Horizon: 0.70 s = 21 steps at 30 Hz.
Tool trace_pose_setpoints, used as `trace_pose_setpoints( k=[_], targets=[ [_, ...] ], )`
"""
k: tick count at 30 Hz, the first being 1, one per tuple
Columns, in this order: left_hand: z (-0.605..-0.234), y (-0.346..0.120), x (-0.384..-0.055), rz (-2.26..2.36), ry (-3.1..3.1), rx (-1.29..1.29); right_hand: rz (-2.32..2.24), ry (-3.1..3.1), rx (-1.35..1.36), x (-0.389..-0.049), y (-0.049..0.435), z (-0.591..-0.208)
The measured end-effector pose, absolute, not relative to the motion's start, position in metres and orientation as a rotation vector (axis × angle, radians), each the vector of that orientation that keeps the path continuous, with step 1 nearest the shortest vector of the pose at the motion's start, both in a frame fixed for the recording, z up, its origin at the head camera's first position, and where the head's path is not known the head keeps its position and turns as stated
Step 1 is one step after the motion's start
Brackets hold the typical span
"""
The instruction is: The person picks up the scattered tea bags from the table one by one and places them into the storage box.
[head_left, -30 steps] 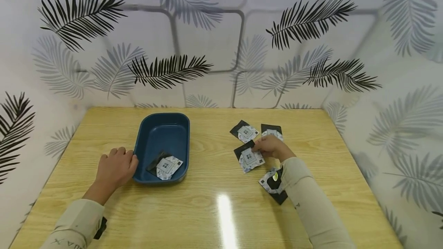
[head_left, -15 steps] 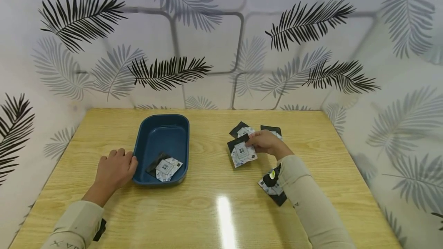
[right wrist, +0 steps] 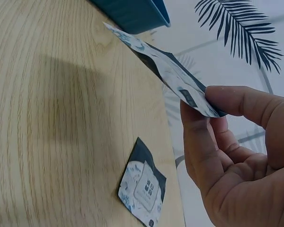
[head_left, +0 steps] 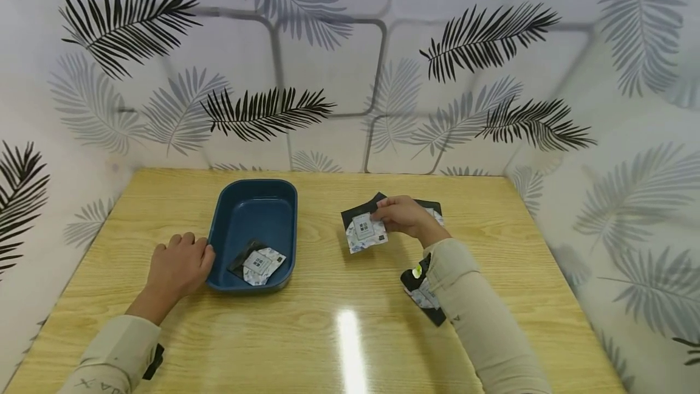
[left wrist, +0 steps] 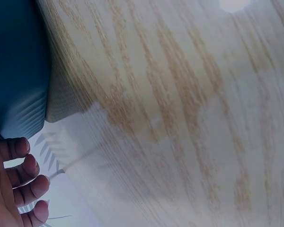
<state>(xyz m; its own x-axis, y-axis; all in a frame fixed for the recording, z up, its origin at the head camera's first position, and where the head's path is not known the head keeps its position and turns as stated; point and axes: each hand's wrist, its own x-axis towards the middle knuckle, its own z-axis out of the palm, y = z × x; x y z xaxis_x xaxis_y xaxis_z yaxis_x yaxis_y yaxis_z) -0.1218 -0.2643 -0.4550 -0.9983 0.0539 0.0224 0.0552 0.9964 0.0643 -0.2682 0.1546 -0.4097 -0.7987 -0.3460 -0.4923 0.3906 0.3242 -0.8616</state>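
In the head view my right hand [head_left: 407,219] pinches a flat sachet [head_left: 363,228], black along the top and white with a floral print below. The right wrist view shows this sachet [right wrist: 168,73] edge-on above the table, between thumb and fingers of the right hand [right wrist: 241,151]. My left hand [head_left: 177,265] lies against the left side of a dark blue tray [head_left: 254,214]; its fingers [left wrist: 32,190] are loosely bent beside the tray wall in the left wrist view. One similar sachet [head_left: 264,265] rests inside the tray, near its front end.
Behind the right hand another sachet [head_left: 431,205] is partly hidden. One more sachet [head_left: 423,294] lies under the right forearm, partly covered by the sleeve. A dark corner behind the held sachet belongs to a further one. A leaf-patterned wall covering [head_left: 328,65] borders the wooden table [head_left: 306,333].
My right hand has lifted the sachet off the table and moved it left and slightly away from me, toward the tray. The left hand and the tray stay in place.
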Motion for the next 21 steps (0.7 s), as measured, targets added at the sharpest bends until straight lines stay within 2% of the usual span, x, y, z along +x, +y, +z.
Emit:
trace_pose_setpoints(
  k=[21],
  targets=[
    [-0.454,-0.266,-0.122,-0.109,-3.106,-0.091,-1.539,1.955,-0.019,-0.271,0.098,-0.392]
  ],
)
